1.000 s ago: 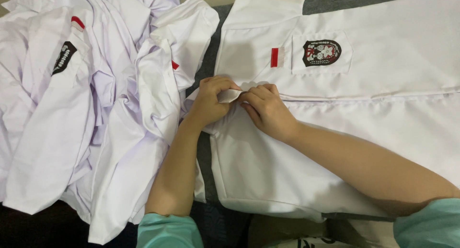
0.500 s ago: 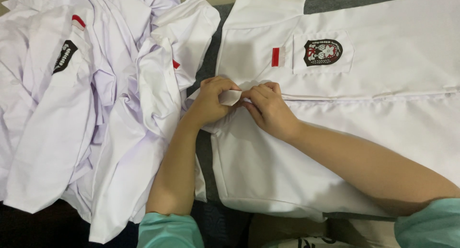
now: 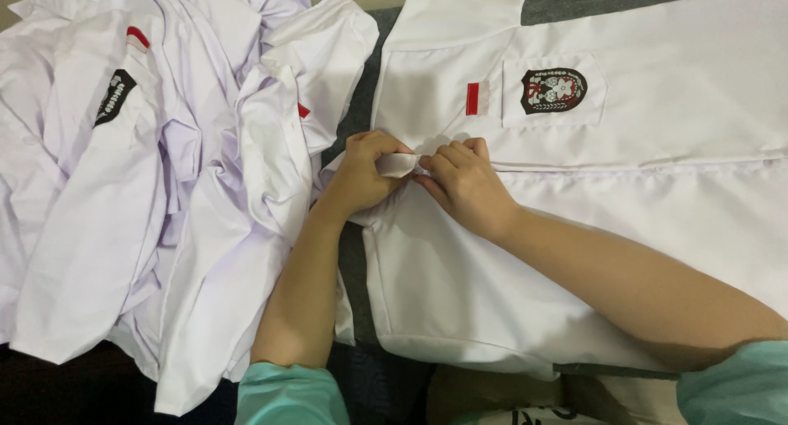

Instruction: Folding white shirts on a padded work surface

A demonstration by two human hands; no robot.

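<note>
Little has shifted since a moment ago: both hands stay pressed together at the same spot on the white shirt [image 3: 591, 228], only the folded bit of cloth between them looks pinched a touch tighter. The left hand [image 3: 361, 175] is closed on the shirt's front edge, thumb on top of a small folded tab of white fabric [image 3: 398, 164]. The right hand [image 3: 464, 183] meets it from the other side, fingers curled and nipping the same tab, knuckles touching the left hand's fingertips. That shirt lies flat and spread out, running away from the pinch under the right forearm. Just beyond the grip sit a small red-and-white flag patch [image 3: 477, 98] and a dark crest badge [image 3: 554, 90] on the chest pocket. Off to the left hand's outer side is a rumpled heap of white shirts [image 3: 164, 187] (one shows a black sleeve patch [image 3: 113, 97]), close to the left forearm.
</note>
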